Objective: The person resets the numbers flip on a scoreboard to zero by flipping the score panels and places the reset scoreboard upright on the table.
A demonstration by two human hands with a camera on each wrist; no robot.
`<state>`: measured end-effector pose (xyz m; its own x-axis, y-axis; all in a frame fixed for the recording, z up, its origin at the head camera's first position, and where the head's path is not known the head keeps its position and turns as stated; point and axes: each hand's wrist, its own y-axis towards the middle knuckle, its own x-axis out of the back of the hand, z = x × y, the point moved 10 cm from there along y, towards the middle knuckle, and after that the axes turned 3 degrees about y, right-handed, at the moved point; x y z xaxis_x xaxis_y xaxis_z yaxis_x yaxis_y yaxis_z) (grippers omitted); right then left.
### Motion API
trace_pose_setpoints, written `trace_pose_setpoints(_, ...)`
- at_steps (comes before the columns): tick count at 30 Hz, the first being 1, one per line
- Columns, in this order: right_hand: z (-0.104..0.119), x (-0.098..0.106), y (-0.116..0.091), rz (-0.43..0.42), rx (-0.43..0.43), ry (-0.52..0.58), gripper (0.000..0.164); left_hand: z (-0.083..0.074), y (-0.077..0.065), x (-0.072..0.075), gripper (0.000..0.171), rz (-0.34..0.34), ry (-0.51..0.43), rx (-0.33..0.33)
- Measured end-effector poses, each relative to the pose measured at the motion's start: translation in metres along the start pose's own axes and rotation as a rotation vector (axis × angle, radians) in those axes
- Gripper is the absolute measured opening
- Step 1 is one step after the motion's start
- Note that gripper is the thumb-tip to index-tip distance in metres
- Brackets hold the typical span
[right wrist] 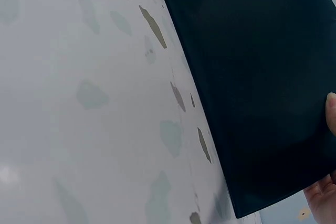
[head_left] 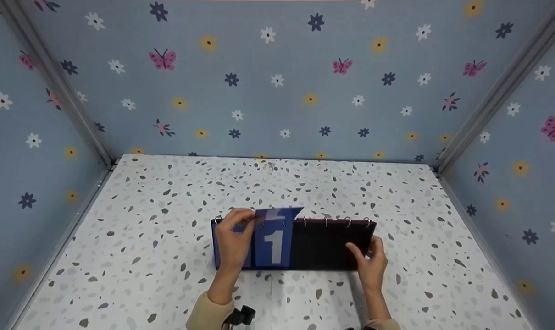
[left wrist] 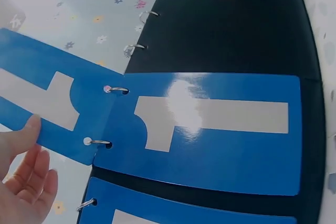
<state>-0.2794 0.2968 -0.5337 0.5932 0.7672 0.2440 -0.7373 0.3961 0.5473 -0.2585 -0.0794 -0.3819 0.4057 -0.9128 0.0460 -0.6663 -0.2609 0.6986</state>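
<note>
A flip scoreboard with a black backing board (head_left: 323,247) stands on the table, metal rings (head_left: 326,222) along its top edge. Between thumb and fingers, my left hand (head_left: 234,238) pinches a blue number card (left wrist: 89,103), turned up over the rings. Below it a second blue card (head_left: 282,250) with a white 1 lies against the board. Part of another blue card (left wrist: 97,192) shows beside it; in the head view my left hand mostly covers that one. My right hand (head_left: 373,266) grips the board's right end, thumb in front and fingers behind.
The speckled white tabletop (head_left: 167,206) spreads around the scoreboard. Blue walls (head_left: 277,101) with flowers and butterflies enclose it at the back and both sides, with grey corner posts (head_left: 71,101). A black strap piece (head_left: 246,315) sits at the left wrist.
</note>
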Motion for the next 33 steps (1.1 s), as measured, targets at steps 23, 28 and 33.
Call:
trace_pose_setpoints(23, -0.009, -0.001, 0.001, -0.014, 0.024, 0.013, 0.042, 0.037, 0.029, -0.031, 0.02, 0.024, 0.369, 0.035)
trace_pose_setpoints(28, -0.005, -0.001, 0.001, -0.008, 0.012, 0.025, 0.041, 0.04, 0.028, -0.035, 0.021, 0.068, 0.493, 0.073)
trace_pose_setpoints(33, 0.001, 0.0, 0.001, 0.003, -0.024, 0.031, 0.041, 0.038, 0.027, -0.036, 0.02, 0.086, 0.601, 0.049)
